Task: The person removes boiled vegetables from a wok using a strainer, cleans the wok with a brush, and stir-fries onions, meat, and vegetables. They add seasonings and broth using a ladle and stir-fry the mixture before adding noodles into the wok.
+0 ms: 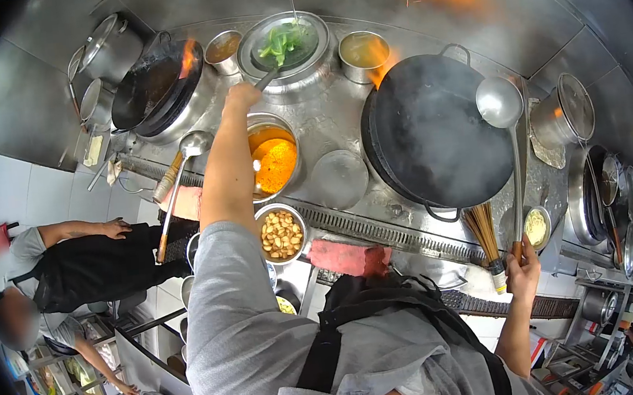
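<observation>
**Looks mid-process: heat on, both sides occupied**

Gripping a slim dark handle (267, 79) in the left hand (243, 97), with fingers wrapped around it and no gap visible. Pointing with its far end at a small heap of bright-green cut vegetable pieces (281, 43). Located, that heap, within the broad round silver-steel basin (322, 39) at the back of the stovetop, beside a thin falling stream of water (292, 3). Can't tell whether lying on a tool head or on the basin itself.

Holding the wooden end of a long steel ladle (499, 103) in the right hand (524, 276), with fingers curled round it, near a bundled tan straw brush (482, 230). Overlapping the right side of a large round black wok (434, 139) with the ladle's bowl; can't tell if touching or above.

Counting as done: cutting the green pieces; heating the wok, judging by grey steam over it and orange flame (382, 69) at its far-left edge. Counting as unfinished, probably: work on the green pieces, given the handle in the grip. Can't read how much remains.

Set out nearer the body: a steel pot of orange liquid (276, 163) and a round bowl of browned chunks (282, 234).
</observation>
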Action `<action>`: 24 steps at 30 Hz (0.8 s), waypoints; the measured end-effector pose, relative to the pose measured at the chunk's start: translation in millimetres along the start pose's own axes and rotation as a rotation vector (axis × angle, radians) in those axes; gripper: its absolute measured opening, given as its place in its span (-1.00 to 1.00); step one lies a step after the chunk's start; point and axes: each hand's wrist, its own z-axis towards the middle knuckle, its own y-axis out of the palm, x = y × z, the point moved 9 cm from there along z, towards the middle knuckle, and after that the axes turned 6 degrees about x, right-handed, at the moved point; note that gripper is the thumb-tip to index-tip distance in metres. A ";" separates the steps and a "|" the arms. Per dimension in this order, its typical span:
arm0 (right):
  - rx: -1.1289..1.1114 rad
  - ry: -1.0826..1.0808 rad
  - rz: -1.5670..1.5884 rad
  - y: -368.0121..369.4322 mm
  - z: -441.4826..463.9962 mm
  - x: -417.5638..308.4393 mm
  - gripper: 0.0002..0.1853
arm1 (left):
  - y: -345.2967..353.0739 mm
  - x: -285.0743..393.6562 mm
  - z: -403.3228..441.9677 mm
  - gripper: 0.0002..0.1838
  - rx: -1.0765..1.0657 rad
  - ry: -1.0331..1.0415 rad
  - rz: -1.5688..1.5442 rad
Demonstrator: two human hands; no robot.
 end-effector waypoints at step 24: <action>0.115 -0.234 -0.361 -59.1 -20.9 79.6 -0.29 | -41.7 65.6 -94.2 -0.49 0.323 0.003 0.105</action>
